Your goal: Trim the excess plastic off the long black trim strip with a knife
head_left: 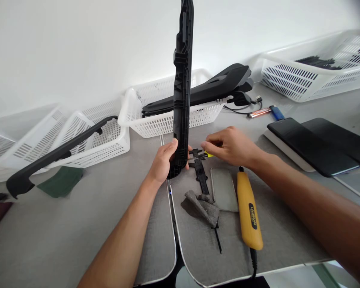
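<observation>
My left hand (pixel 163 160) is wrapped round the lower end of a long black plastic part (pixel 181 92), which stands upright with its ribbed inner side showing. To its right, my right hand (pixel 228 146) is closed in a pinch on a small yellow tool (pixel 209 154), whose thin tip points left toward the part. Just below lies a black caliper (pixel 200 176) on the grey table. A crumpled grey cloth (pixel 202 208) covers the caliper's lower end. Beside it are a flat pale rectangular piece (pixel 224 190) and a yellow corded tool (pixel 249 212).
A white basket (pixel 151 127) behind holds black parts (pixel 210 90). More white baskets stand left (pixel 99 156) and right (pixel 291 82). A long black part (pixel 60 150) leans at the left by a green cloth (pixel 61 182). Phones (pixel 309 144) lie right. A seam divides the table (pixel 114 232).
</observation>
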A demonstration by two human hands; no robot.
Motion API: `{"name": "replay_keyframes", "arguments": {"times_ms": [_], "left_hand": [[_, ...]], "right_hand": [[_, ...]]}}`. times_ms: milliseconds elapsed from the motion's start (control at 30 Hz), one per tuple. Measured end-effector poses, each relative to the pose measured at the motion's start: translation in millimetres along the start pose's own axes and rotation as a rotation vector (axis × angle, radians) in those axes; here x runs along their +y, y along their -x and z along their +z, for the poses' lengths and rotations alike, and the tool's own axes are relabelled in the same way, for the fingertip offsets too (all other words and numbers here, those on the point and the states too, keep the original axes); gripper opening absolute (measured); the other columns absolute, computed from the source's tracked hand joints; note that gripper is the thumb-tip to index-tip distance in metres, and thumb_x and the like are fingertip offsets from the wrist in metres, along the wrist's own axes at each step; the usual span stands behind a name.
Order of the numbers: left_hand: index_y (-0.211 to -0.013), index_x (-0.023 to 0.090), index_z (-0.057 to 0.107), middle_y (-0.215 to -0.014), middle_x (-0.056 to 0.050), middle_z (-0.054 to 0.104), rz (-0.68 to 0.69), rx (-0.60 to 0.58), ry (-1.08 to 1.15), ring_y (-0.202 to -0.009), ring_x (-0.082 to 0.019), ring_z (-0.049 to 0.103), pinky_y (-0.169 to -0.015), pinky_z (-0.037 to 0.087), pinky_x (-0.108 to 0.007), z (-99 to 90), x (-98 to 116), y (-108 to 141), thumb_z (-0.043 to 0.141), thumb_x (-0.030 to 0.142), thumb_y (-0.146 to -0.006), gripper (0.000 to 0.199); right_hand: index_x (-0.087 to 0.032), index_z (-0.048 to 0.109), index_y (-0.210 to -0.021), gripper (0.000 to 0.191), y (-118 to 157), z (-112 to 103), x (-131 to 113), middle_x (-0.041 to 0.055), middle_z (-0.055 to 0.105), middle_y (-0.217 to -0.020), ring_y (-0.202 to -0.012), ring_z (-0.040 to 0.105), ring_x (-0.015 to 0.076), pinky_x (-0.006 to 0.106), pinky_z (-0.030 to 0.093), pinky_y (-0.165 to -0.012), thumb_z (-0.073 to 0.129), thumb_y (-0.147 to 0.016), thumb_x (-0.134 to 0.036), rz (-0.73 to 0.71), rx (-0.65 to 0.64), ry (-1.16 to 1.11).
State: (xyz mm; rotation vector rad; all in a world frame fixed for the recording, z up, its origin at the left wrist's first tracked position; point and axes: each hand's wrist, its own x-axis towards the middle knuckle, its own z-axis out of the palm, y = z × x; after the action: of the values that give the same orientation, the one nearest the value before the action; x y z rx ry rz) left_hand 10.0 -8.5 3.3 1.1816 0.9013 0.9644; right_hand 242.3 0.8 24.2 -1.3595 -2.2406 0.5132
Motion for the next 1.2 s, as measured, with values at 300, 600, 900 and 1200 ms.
{"name": "replay_keyframes", "arguments": {"times_ms": [300, 600, 900, 1200], "left_hand": [[-0.09, 0.015, 0.078, -0.068, -0.006, 0.073, 0.005, 0.01, 0.014, -0.054, -0.02, 0.07, -0.053, 0.05, -0.03, -2.1, 0, -1, 0.066, 0.075, -0.089, 0.061], [-0.086, 0.015, 0.078, -0.067, -0.007, 0.073, -0.015, -0.005, -0.011, -0.053, -0.02, 0.069, -0.055, 0.051, -0.031, -1.3, 0, 0, 0.067, 0.074, -0.089, 0.06], [-0.088, 0.014, 0.079, -0.065, -0.006, 0.072, -0.016, -0.006, -0.019, -0.052, -0.019, 0.069, -0.053, 0.05, -0.03, -0.7, 0, 0, 0.068, 0.075, -0.088, 0.062], [-0.087, 0.014, 0.078, -0.065, -0.006, 0.073, -0.002, -0.003, 0.004, -0.051, -0.019, 0.069, -0.053, 0.051, -0.029, -2.1, 0, -1, 0.068, 0.076, -0.087, 0.062]], "right_hand": [[-0.022, 0.045, -0.059, 0.055, -2, 7, -2, -0.0008, 0.044, -0.053, -0.053, 0.034, 0.0138, 0.034, 0.023, -0.056, 0.043, -0.105, -0.054, 0.109, 0.101, 0.023], [-0.022, 0.049, -0.058, 0.06, -2, 0, -1, 0.0022, 0.05, -0.052, -0.053, 0.043, 0.016, 0.034, 0.027, -0.055, 0.044, -0.105, -0.059, 0.175, 0.174, -0.032], [-0.022, 0.042, -0.06, 0.054, -3, 8, -2, -0.0017, 0.04, -0.054, -0.055, 0.034, 0.0135, 0.034, 0.022, -0.057, 0.043, -0.104, -0.053, 0.109, 0.078, -0.047], [-0.021, 0.052, -0.063, 0.05, -3, 10, -6, -0.0005, 0.05, -0.056, -0.055, 0.041, 0.0142, 0.033, 0.024, -0.058, 0.046, -0.103, -0.05, 0.13, 0.124, -0.031]]}}
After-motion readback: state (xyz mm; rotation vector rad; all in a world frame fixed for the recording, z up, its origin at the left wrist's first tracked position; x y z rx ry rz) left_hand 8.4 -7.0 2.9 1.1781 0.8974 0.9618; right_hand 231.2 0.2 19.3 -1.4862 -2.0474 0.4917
